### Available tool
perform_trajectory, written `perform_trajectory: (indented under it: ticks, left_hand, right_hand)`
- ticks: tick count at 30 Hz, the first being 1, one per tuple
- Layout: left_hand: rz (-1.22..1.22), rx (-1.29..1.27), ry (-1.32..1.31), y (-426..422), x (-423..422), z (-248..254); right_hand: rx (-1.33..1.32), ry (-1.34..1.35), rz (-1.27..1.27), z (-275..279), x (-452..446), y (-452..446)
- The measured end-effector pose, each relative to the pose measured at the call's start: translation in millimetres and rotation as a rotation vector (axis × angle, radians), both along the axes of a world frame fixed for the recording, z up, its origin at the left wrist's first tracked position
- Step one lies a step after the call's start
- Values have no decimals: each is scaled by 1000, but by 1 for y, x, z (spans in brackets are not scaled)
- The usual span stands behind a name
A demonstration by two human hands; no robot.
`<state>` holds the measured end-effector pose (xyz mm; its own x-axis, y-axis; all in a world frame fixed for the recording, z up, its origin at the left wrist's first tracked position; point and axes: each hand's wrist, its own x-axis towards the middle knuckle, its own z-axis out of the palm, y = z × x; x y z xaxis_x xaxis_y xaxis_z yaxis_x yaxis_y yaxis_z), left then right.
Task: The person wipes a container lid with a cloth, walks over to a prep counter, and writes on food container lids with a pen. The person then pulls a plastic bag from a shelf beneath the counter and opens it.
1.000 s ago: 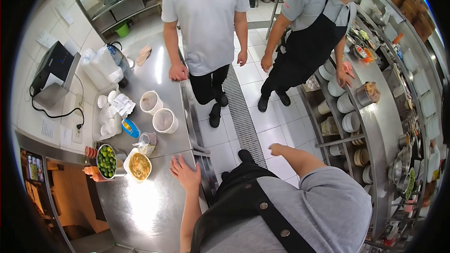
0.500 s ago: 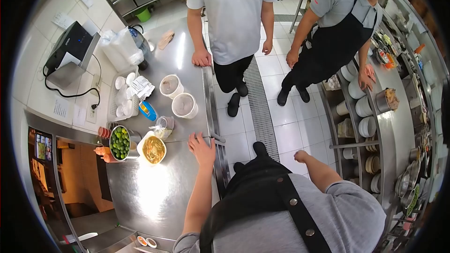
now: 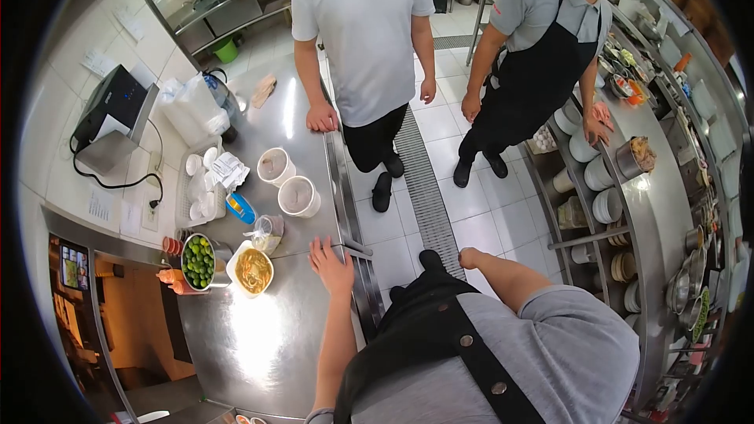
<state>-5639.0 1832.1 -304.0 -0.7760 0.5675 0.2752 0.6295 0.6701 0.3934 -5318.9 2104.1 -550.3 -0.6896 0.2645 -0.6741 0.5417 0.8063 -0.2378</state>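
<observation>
My left hand [image 3: 331,267] lies palm down near the edge of the steel counter [image 3: 302,310], its fingers spread and nothing in it. A bowl of soup [image 3: 253,270] stands to its left, with a clear plastic bag [image 3: 268,233] just behind the bowl. My right hand [image 3: 471,257] hangs over the floor in front of my apron, its fingers curled in and apparently holding nothing.
A metal pot of limes [image 3: 199,262], two white tubs [image 3: 299,197], a blue-labelled item [image 3: 240,208] and a plastic basket [image 3: 188,196] stand on the counter. Two people [image 3: 365,39] stand ahead. Shelves of stacked bowls [image 3: 606,206] line the right side.
My right hand has swung left, closer to my apron front. The left hand stays on the counter. The view has shifted, and surroundings sit lower and slightly left.
</observation>
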Motion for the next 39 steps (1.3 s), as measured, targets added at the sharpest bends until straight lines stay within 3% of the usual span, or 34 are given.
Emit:
perform_trajectory:
  ticks: [9,17,20,23,26,33,36,39]
  left_hand:
    - [13,2,-29,0,1,-2]
    - [7,-13,-12,0,0,-6]
    - [1,-24,-12,-1,1,-7]
    - [-5,-7,-3,-1,-1,-9]
    - [-7,-4,-5,0,1,-7]
    - [7,-20,14,1,1,-7]
    - [-5,-23,-4,2,2,-1]
    - [-2,-13,-6,1,1,-6]
  right_hand:
    - [24,27,89,25,-38,-15]
    - [-127,174,-339,30,-24,-17]
    - [13,24,-235,34,-7,0]
    - [82,4,-224,-52,30,29]
    - [71,-68,-191,-11,33,28]
    - [53,-38,-195,-42,36,3]
    - [45,2,28,-6,19,-1]
    - [61,61,-50,16,6,1]
